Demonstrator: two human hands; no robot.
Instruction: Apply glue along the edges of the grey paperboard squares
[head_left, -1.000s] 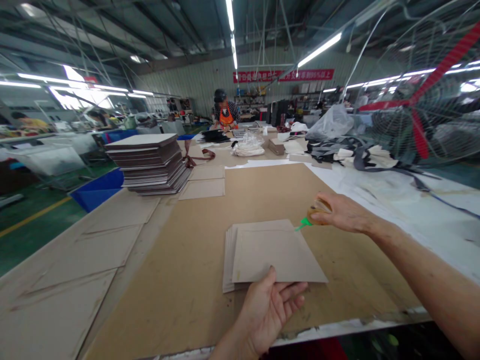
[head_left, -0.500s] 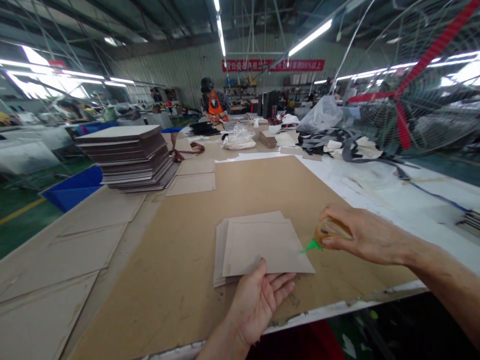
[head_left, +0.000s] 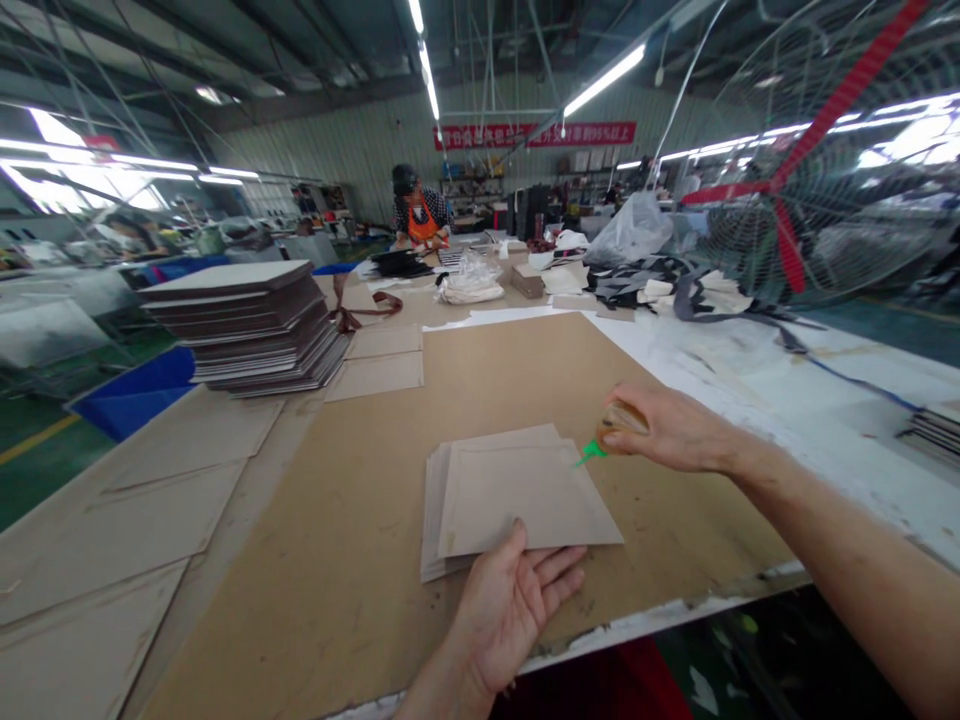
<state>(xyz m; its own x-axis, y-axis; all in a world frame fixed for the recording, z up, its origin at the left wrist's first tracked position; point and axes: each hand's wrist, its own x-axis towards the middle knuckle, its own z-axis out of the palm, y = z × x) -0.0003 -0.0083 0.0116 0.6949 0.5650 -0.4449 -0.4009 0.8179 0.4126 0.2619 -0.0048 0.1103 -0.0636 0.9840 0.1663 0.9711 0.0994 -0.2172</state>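
A small pile of flat grey-beige cardboard sheets [head_left: 517, 490] lies on the brown work surface in front of me. My left hand [head_left: 514, 595] is at the near edge of the top sheet, thumb on its face and the other fingers under the edge, palm up. Wrapped in my right hand [head_left: 679, 425] is an amber squeeze bottle [head_left: 626, 418], tilted down to the left. Its green nozzle [head_left: 592, 451] has its tip at the upper part of the sheet's right edge. Faint lines run along the sheet's left and far edges.
To the left rises a tall stack of boards [head_left: 247, 320], with more flat sheets [head_left: 157, 505] nearer me. A blue bin [head_left: 135, 395] stands beyond the table's left side. Dark fabric scraps [head_left: 637, 285] and a large fan [head_left: 780, 185] are at right. A co-worker [head_left: 420, 215] stands at the far end.
My right hand has moved the bottle away from me along the sheet's right edge, from the near corner toward the far one. My left hand keeps its hold. The view has shifted slightly.
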